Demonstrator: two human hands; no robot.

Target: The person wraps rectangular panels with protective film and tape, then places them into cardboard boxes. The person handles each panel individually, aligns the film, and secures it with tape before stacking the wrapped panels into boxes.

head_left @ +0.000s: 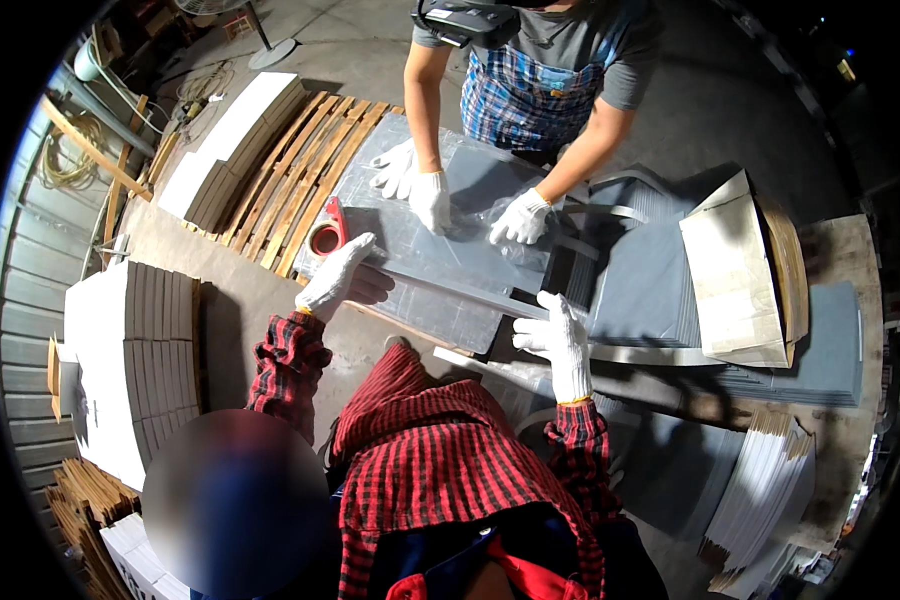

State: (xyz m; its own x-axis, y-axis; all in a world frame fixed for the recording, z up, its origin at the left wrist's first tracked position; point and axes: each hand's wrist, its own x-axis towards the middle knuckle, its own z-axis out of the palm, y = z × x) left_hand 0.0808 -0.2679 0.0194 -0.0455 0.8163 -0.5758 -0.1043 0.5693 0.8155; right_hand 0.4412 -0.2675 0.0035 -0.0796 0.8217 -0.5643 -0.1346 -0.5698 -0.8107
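A flat stack of grey sheets (440, 262) wrapped in clear plastic lies on a wooden pallet (300, 170). My left hand (338, 277), in a white glove, rests with fingers spread on the stack's near left edge, beside a red tape dispenser (327, 231). My right hand (560, 338), also gloved, hovers with fingers apart at the stack's near right corner and holds nothing. Across the stack, a person in a checked apron presses both gloved hands, one (417, 187) and the other (520, 216), on the plastic.
Stacks of white boards stand at the left (135, 350) and far left (232, 135). An open cardboard box (740, 270) sits on grey sheets (645, 285) at the right. More white sheets (765, 480) lie lower right. A fan base (270, 50) stands behind.
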